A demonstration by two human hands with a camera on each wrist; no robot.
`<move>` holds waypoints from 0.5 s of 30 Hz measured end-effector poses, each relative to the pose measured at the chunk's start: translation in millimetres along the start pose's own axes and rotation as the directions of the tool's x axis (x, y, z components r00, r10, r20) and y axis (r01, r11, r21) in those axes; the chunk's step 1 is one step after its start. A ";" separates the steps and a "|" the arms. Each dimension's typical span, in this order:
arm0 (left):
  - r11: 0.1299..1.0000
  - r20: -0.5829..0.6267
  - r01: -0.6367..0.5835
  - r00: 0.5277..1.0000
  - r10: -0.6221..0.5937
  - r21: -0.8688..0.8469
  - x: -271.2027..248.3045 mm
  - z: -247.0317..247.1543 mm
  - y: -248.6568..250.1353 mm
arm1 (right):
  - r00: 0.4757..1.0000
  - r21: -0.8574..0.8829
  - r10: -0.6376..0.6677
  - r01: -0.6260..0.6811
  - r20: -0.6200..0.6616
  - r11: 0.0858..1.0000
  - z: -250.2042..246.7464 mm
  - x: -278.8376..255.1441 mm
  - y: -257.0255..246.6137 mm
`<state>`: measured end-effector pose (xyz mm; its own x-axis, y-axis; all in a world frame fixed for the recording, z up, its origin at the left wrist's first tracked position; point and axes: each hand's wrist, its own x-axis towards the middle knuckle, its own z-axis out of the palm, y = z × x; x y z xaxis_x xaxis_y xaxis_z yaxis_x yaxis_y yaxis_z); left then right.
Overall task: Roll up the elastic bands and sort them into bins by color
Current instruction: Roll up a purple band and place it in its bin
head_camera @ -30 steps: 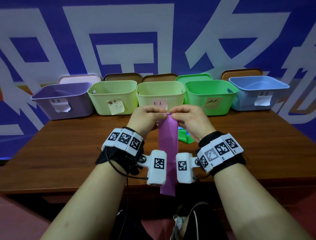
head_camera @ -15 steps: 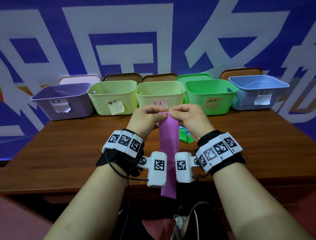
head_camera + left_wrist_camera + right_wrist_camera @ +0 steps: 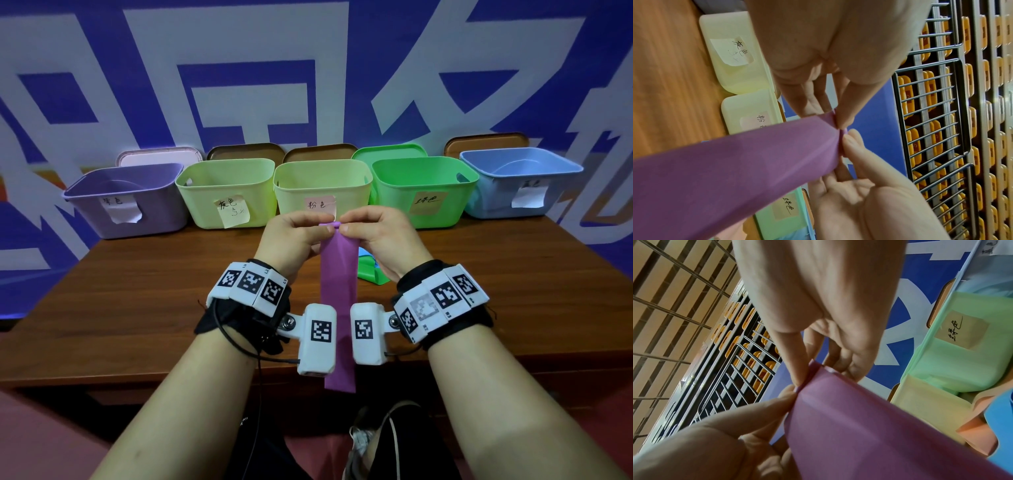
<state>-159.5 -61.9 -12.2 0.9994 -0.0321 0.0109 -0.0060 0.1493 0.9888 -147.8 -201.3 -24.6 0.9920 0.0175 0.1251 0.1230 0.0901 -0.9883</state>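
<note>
A purple elastic band (image 3: 337, 294) hangs straight down between my wrists, over the table's front edge. My left hand (image 3: 320, 230) and right hand (image 3: 351, 229) both pinch its top edge, which is curled into a thin roll (image 3: 330, 224). In the left wrist view, the left hand (image 3: 835, 121) and the right hand (image 3: 846, 142) pinch the band (image 3: 735, 170) from either side. The right wrist view shows that same pinch on the band (image 3: 859, 426). A green band (image 3: 368, 274) with a bit of blue lies on the table behind my right hand, mostly hidden.
Along the back of the wooden table (image 3: 137, 308) stands a row of labelled bins: purple (image 3: 126, 205), light green (image 3: 205, 195), yellow-green (image 3: 294, 192), green (image 3: 394, 192) and blue (image 3: 493, 192). Lids lean behind them against the blue and white wall.
Both hands have stayed almost in place, rising slightly. The band's top edge now shows as a small roll between the fingertips.
</note>
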 end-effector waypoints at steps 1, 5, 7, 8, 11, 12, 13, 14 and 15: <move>1.000 -0.009 -0.003 1.000 0.003 -0.002 0.5 0.2 -0.5 | 1.000 0.014 0.003 -0.003 0.010 1.000 0.2 -0.7 -0.4; 0.999 -0.014 -0.028 0.999 0.028 0.026 1.2 -0.5 -1.5 | 0.998 -0.041 0.031 -0.028 0.058 0.999 -0.2 -3.7 -2.4; 0.999 -0.001 -0.035 0.999 0.035 0.039 1.3 -1.6 -1.7 | 0.999 -0.090 0.027 -0.023 0.043 0.996 -1.0 -2.9 -2.0; 0.998 0.007 -0.035 0.999 0.035 0.043 1.2 -1.8 -1.9 | 0.999 -0.107 0.022 -0.019 0.030 0.994 -1.1 -2.3 -1.6; 0.999 0.040 -0.015 0.999 0.014 0.033 0.5 -2.8 -2.0 | 1.000 -0.129 -0.006 0.006 0.002 0.992 0.0 -1.3 0.4; 1.000 0.047 -0.003 0.999 0.002 0.026 0.1 -2.9 -2.2 | 1.000 -0.120 -0.012 0.011 -0.005 0.993 0.0 -0.9 1.0; 1.000 0.050 0.006 0.999 -0.007 0.021 -0.9 -2.7 -2.2 | 1.000 -0.105 -0.014 0.013 -0.008 0.994 0.1 -1.0 0.8; 1.000 0.049 0.007 0.999 -0.008 0.019 -1.6 -2.4 -2.1 | 1.000 -0.090 -0.015 0.014 -0.005 0.996 0.3 -1.3 0.1; 1.000 0.040 0.004 0.999 -0.005 0.023 -2.1 -2.2 -2.0 | 1.000 -0.080 -0.014 0.014 0.001 0.997 0.3 -1.7 -1.0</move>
<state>-161.5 -59.9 -14.6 0.9973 -0.0721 0.0123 -0.0031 0.1268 0.9919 -149.6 -201.1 -23.9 0.9901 0.0173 0.1392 0.1390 0.0108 -0.9902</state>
